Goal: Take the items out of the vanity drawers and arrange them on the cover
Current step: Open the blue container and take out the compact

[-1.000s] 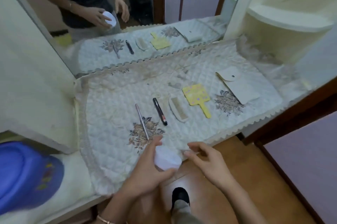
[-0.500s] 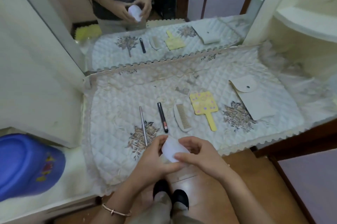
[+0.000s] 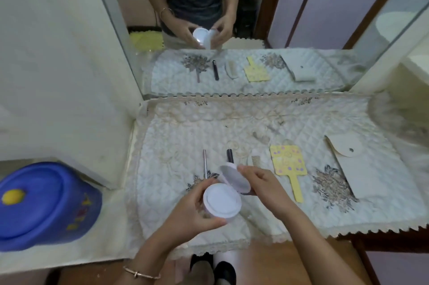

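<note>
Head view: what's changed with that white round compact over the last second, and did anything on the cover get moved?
The white round compact, closed a second ago in the left hand, is now open: the right hand came in and swung its hinged lid up. Both hands keep their grip. On the quilted white cover, the thin metal stick, black tube, white comb, yellow hand mirror and cream pouch stayed put.

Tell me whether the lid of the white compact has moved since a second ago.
Yes. The lid has swung open, tilted up toward the black pen on the cover; the right hand holds it, the left hand grips the base.
</note>
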